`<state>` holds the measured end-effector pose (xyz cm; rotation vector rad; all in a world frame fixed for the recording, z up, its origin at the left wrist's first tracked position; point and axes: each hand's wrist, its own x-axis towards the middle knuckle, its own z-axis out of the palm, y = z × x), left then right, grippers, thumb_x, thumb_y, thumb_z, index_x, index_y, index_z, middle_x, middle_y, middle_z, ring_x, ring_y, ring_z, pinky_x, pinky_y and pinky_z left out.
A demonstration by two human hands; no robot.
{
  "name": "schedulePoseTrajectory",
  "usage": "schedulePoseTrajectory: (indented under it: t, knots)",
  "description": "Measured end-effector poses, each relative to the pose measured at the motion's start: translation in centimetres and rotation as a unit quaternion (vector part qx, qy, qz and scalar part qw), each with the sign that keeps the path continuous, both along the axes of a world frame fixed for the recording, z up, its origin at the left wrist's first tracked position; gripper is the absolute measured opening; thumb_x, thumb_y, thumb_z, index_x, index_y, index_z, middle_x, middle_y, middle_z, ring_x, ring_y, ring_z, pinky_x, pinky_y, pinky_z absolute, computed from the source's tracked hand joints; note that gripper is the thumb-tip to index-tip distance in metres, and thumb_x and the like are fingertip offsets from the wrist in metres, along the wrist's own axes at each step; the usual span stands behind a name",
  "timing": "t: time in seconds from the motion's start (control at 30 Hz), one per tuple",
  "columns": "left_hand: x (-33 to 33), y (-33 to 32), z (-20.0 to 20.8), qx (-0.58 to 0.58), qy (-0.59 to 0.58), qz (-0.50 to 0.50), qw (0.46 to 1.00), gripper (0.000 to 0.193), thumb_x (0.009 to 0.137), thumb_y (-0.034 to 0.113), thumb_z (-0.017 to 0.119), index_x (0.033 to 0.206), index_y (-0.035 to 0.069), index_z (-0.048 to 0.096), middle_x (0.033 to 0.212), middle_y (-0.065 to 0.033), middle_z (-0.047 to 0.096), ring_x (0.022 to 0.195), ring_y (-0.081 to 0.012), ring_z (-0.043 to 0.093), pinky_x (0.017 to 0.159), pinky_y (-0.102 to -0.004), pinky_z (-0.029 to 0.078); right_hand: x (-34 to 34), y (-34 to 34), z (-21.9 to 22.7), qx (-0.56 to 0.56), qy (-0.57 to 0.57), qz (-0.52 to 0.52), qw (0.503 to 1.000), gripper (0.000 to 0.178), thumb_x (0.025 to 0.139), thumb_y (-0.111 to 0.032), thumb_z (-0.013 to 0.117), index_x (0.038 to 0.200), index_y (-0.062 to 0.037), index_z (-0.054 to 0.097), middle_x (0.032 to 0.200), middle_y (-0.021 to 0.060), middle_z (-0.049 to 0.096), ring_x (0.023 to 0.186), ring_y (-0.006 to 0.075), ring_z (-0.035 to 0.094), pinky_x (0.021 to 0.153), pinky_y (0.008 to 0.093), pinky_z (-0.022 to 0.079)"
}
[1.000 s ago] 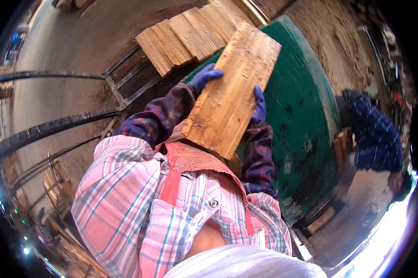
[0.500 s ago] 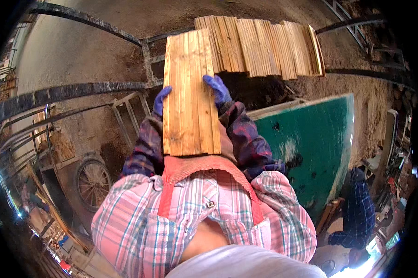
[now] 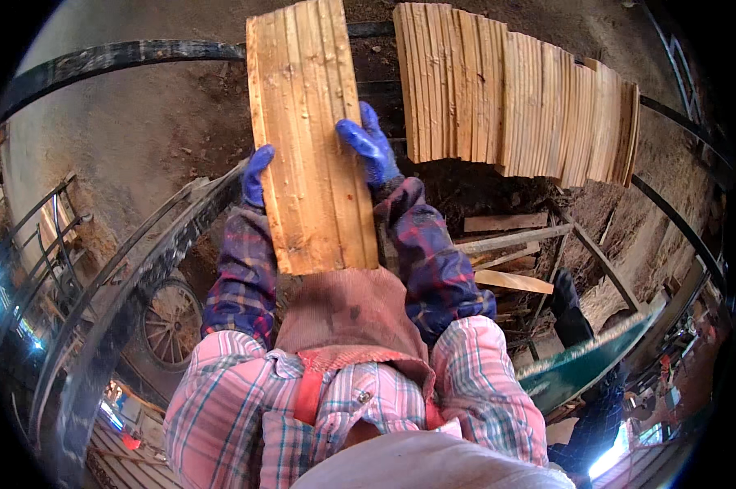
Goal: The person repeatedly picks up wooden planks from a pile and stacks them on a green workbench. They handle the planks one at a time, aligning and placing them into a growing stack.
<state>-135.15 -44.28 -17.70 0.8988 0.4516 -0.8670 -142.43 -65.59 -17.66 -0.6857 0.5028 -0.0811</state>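
Note:
Between my two gloved hands is a bundle of light wooden slats, held side by side with their long edges upward. My left hand, in a blue-purple glove, presses on the bundle's left side. Its other side is gripped by my right hand, with the thumb over the top face and the fingers along the edge. The bundle's near end is close to my reddish-brown apron. To the right and farther off, a row of similar slats rests across a black metal rail, apart from the bundle.
Black metal rails cross at the far side, and another bar slopes down at left. A spoked wheel stands low left. At right are a wooden frame, a green board and another person's dark clothing.
My hands, still gripping the bundle, have moved farther out and a little left. The view has shifted, so the slat row appears larger and the green board sits lower right, mostly out of sight.

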Motion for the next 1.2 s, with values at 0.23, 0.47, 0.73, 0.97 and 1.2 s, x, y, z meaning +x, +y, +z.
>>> schedulePoseTrajectory:
  t: [0.23,0.47,0.73,0.97,1.2]
  knots:
    - [2.7,-8.1,-18.9,0.164,-0.152,-0.198,0.954,0.059,0.087,0.023,0.063,0.135,-0.002,0.039,0.129,-0.0157,0.051,0.121,-0.0232,0.046,0.101,-0.0361,0.037,-8.0,-4.0,-10.6,-0.528,0.222,0.192,0.797,0.065,0.081,-0.041,0.062,0.128,0.0007,0.047,0.121,0.0267,0.05,0.112,0.0392,0.05,0.097,0.0427,0.04]
    - [1.2,-11.4,-27.5,0.435,-0.115,-0.326,0.832,0.044,0.083,0.033,0.059,0.11,-0.002,0.059,0.096,-0.0145,0.065,0.083,-0.0266,0.062,0.075,-0.0392,0.05,-15.0,1.9,1.8,-0.292,0.281,0.026,0.914,0.058,0.081,-0.029,0.066,0.125,0.0026,0.047,0.122,0.0211,0.055,0.115,0.031,0.053,0.098,0.0372,0.041]
    - [-13.6,-35.4,-5.4,0.139,-0.453,-0.338,0.814,0.035,0.086,0.017,0.06,0.114,-0.004,0.058,0.111,-0.0118,0.062,0.102,-0.0228,0.057,0.093,-0.035,0.044,-31.0,-4.7,22.6,-0.512,0.17,-0.309,0.783,0.051,0.081,-0.017,0.063,0.126,0.0041,0.049,0.13,0.0245,0.049,0.124,0.0353,0.047,0.104,0.0401,0.036]
    - [-56.7,-41.6,27.9,-0.238,-0.64,-0.342,0.645,0.036,0.093,0.01,0.052,0.126,-0.003,0.051,0.125,-0.0139,0.055,0.114,-0.022,0.052,0.1,-0.034,0.038,-77.8,2.0,24.1,-0.645,0.575,-0.362,0.349,0.044,0.081,-0.028,0.063,0.119,-0.0072,0.057,0.124,0.0163,0.055,0.112,0.0373,0.053,0.095,0.0457,0.044]
    - [-89.9,-32.5,20.7,-0.316,-0.731,-0.49,0.355,0.043,0.085,0.017,0.062,0.123,0.001,0.053,0.124,-0.016,0.055,0.115,-0.0297,0.052,0.097,-0.0366,0.042,-118.7,15.2,16.7,-0.399,0.732,-0.514,0.202,0.053,0.079,-0.033,0.068,0.121,-0.0042,0.053,0.122,0.0181,0.055,0.115,0.0358,0.051,0.098,0.0428,0.041]
